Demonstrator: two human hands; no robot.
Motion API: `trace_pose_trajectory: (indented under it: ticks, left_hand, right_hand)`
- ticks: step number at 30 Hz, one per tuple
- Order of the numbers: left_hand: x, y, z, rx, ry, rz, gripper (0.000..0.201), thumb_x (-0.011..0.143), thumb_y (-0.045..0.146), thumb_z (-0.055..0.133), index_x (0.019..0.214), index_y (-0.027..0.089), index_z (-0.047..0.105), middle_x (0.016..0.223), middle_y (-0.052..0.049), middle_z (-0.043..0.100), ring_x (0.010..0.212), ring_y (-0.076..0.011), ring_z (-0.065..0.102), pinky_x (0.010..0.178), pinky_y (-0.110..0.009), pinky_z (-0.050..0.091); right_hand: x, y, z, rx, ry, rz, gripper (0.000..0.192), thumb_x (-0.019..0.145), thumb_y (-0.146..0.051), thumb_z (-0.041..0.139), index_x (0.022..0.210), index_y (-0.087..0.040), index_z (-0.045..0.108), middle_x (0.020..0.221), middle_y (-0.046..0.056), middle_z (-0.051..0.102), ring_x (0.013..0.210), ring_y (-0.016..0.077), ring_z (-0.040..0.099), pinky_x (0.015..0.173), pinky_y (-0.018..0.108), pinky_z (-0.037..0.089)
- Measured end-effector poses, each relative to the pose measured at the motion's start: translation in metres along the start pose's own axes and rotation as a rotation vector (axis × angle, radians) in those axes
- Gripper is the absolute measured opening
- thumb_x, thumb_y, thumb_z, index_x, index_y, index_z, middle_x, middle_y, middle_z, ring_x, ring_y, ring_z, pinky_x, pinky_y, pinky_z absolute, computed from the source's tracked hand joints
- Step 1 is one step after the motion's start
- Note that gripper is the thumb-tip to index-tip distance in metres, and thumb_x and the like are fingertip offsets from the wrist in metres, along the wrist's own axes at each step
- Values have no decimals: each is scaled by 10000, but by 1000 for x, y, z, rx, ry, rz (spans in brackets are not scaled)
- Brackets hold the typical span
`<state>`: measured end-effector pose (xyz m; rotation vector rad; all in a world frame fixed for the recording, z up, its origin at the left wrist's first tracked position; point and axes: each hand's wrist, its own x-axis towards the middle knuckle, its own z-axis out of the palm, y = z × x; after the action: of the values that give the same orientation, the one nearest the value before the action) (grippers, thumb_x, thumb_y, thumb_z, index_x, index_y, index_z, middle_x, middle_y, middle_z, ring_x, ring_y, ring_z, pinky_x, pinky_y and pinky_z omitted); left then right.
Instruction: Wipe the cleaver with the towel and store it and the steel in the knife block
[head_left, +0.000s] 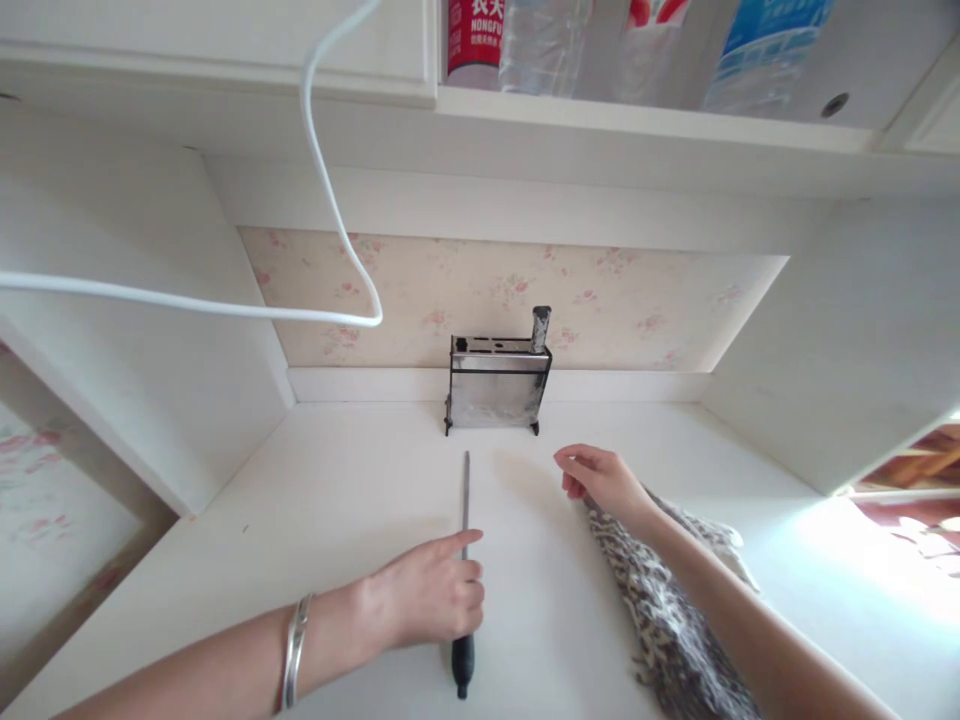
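Note:
A sharpening steel with a thin grey rod (466,490) and a black handle (463,664) lies lengthwise over the white counter. My left hand (439,590), a silver bangle on its wrist, wraps round it where rod and handle meet, its index finger stretched across the rod. To the right, my right hand (596,480) has its fingers curled in towards the thumb; I see nothing between them. Under that hand and forearm is a rumpled grey-and-white fluffy cloth (652,600). Beyond both hands stands a metal knife rack (499,395), with one dark handle (541,325) sticking up from its right slot.
The white counter (360,470) runs back to a flower-patterned wall (420,290), between side panels. Overhead, a shelf (637,120) holds several plastic bottles (544,45). A white cable (330,190) hangs in front at upper left.

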<state>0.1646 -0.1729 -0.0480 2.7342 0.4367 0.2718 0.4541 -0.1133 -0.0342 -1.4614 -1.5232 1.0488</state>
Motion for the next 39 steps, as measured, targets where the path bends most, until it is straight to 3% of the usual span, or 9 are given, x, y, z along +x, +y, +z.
trace_pose_trajectory:
  ticks: [5, 8, 12, 14, 19, 22, 26, 31, 39]
  left_hand:
    - [18, -8, -46, -131, 37, -11, 282, 864, 114, 438, 963, 270, 651, 884, -68, 663, 919, -221, 564, 1079, -397, 245]
    - [38, -18, -91, -168, 185, -82, 210, 865, 189, 494, 977, 239, 664, 999, -75, 655, 972, -228, 564, 976, -369, 357]
    - [61, -42, -150, -293, 582, -365, 225, 768, 365, 670, 919, 199, 663, 926, -42, 683, 870, -214, 621, 844, -341, 457]
    - [69, -53, -175, -338, 711, -410, 270, 756, 401, 686, 919, 186, 663, 881, -30, 690, 850, -198, 634, 852, -343, 466]
    - [87, -64, -226, -540, 1092, -246, 260, 789, 360, 691, 887, 143, 587, 880, -12, 642, 873, -151, 614, 883, -399, 489]
    - [98, -67, -249, -523, 1243, -212, 206, 841, 317, 649, 877, 139, 551, 856, 23, 599, 857, -106, 584, 883, -390, 483]
    - [108, -81, -266, -479, 1316, -254, 231, 843, 363, 637, 922, 173, 532, 875, 41, 563, 877, -92, 534, 844, -358, 456]
    - [116, -104, -263, -398, 1249, -390, 400, 885, 476, 523, 1072, 126, 475, 951, 38, 544, 951, -60, 452, 869, -319, 366]
    - [123, -136, -258, -371, 1406, -423, 264, 761, 415, 689, 784, 214, 519, 826, 5, 588, 772, -110, 562, 728, -289, 473]
  right_hand:
    - [-67, -5, 37, 56, -79, -58, 346, 840, -499, 537, 882, -176, 656, 554, 0, 617, 511, 126, 562, 527, 232, 447]
    - [-93, -5, 67, -16, -100, -101, 342, 865, -488, 508, 882, -192, 678, 481, -21, 569, 441, 111, 505, 474, 215, 385]
    - [-108, 1, 104, -80, -183, -184, 337, 861, -484, 509, 857, -220, 717, 442, -43, 489, 412, 87, 426, 452, 201, 326]
    - [-111, 7, 115, -80, -213, -208, 330, 856, -476, 514, 859, -223, 725, 456, -43, 471, 431, 83, 410, 465, 200, 321]
    - [-112, 20, 124, -41, -270, -114, 319, 843, -453, 520, 859, -204, 719, 456, -44, 448, 416, 79, 363, 426, 200, 263]
    - [-112, 22, 125, -44, -278, -127, 311, 846, -439, 516, 863, -203, 718, 470, -40, 462, 425, 82, 379, 436, 201, 273]
    - [-112, 21, 125, -77, -299, -185, 282, 852, -419, 510, 886, -233, 718, 526, -27, 525, 476, 97, 457, 494, 200, 335]
    - [-113, 20, 125, -107, -324, -190, 272, 859, -396, 499, 907, -230, 709, 555, -20, 546, 506, 103, 486, 517, 197, 353]
    - [-113, 19, 124, -150, -364, -237, 258, 886, -350, 466, 910, -215, 685, 565, -31, 525, 510, 82, 454, 521, 179, 336]
